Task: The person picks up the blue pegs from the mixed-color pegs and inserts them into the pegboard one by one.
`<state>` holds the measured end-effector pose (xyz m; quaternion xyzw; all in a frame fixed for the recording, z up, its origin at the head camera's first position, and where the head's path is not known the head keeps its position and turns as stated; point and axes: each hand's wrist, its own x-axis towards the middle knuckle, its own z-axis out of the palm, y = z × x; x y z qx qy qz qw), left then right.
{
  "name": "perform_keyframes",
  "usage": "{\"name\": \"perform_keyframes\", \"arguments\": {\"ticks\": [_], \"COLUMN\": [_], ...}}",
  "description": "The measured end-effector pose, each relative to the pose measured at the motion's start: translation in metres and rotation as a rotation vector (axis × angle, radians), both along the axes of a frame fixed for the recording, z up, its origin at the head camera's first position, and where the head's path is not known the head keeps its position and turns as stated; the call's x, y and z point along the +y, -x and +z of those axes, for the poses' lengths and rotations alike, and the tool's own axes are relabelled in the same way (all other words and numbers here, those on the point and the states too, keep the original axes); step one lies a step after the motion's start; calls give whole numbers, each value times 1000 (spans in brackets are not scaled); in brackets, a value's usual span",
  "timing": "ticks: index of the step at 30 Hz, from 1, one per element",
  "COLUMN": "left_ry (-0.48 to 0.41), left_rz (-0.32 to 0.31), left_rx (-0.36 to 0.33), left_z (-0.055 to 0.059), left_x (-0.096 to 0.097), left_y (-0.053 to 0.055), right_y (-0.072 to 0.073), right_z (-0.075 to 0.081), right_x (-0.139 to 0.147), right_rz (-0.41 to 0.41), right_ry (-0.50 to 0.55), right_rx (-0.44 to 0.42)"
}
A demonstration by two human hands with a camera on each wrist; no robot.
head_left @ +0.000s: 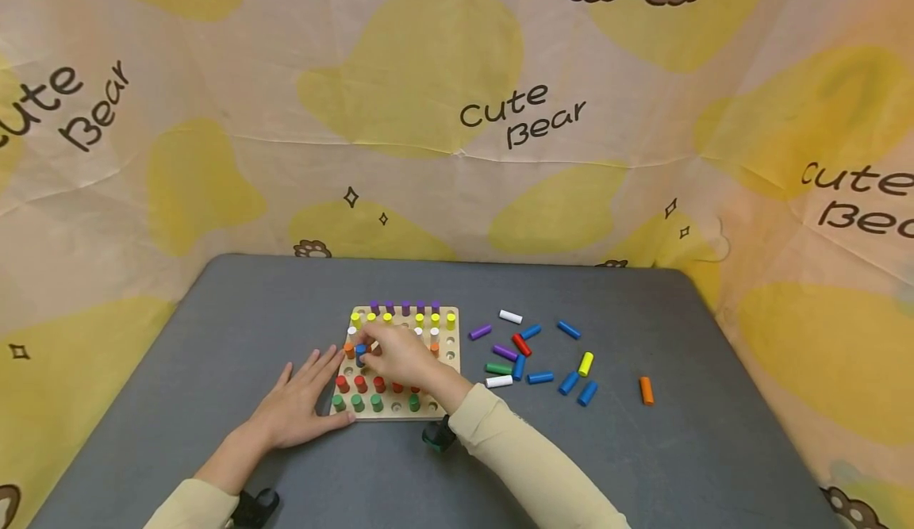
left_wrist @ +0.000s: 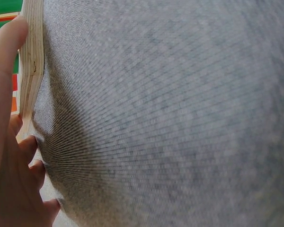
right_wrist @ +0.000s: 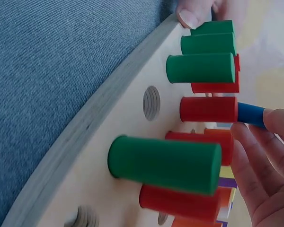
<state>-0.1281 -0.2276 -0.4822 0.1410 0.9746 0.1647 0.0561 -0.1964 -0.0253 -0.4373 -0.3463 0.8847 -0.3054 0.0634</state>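
A wooden pegboard [head_left: 378, 416] lies on the table, with coloured pegs standing in rows: purple at the far side, then yellow, white, orange, red and green. My right hand [head_left: 402, 357] reaches over it and pinches a blue peg [right_wrist: 250, 115] between thumb and fingers. In the head view that peg is above the board's left part, near an orange peg [head_left: 349, 350]. The hand hides some middle pegs. My left hand [head_left: 296, 408] lies spread at the board's left side, its thumb touching the near left corner beside the green pegs [right_wrist: 208, 44].
Loose pegs lie scattered right of the board, including several blue ones [head_left: 540, 377], a yellow peg [head_left: 585, 364] and a red peg [head_left: 522, 344]. An orange peg [head_left: 647, 391] sits apart farther right. A patterned cloth [head_left: 428, 196] hangs behind the grey table [head_left: 571, 465].
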Motion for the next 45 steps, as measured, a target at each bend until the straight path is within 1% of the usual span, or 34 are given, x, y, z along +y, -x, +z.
{"name": "perform_keyframes", "arguments": {"ticks": [4,11,14,21,33,38,45], "left_ry": [2,5,5,-2,-15,-18,-22], "left_rz": [-2,-2,-3,-11,-6,-9,-9], "left_rx": [2,8,11,14,12,11,15], "left_z": [0,-1,-2,-1,0,-1,-1], "left_x": [-1,-2,-2,-2,0,-1,0], "left_y": [0,0,0,0,0,0,-1], "right_y": [0,-1,-2,-3,-2,-2,-1], "right_z": [-2,-7,-9,-11,-15,-14,-16], "right_x": [-6,-14,-18,-22,-22,-23,-24], "right_rz": [1,19,22,32,33,34,28], "right_ry": [-19,-26,-36,-58,-64,-75,-64], "right_rx": [6,-9,7,85,88,112,145]}}
